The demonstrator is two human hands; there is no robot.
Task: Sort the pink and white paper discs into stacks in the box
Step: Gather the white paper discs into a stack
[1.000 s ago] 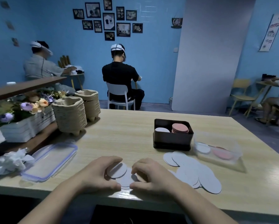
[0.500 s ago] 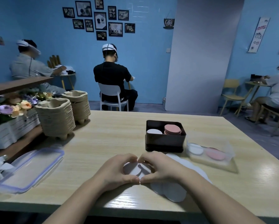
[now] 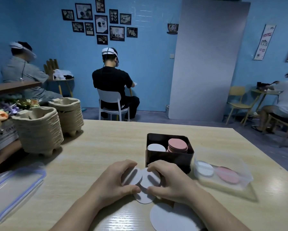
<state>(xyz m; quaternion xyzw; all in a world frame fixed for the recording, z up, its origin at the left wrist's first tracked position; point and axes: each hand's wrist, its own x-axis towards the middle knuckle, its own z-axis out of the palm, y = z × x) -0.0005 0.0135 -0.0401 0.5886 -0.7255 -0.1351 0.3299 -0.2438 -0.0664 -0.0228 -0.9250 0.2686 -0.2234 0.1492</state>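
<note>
Gripping a small bunch of white paper discs [image 3: 148, 180] with both hands, just in front of the dark box [image 3: 170, 158]. Left hand [image 3: 113, 180] and right hand [image 3: 171, 182]: fingers curled over the far edges, thumbs pinching the near edges. Inside the box, a white stack [image 3: 156, 147] sits left and a pink stack [image 3: 177, 145] right. Loose white discs [image 3: 166, 215] lie on the wooden table [image 3: 106, 147] by the right forearm. A clear container [image 3: 223, 178] sits just right of the box.
</note>
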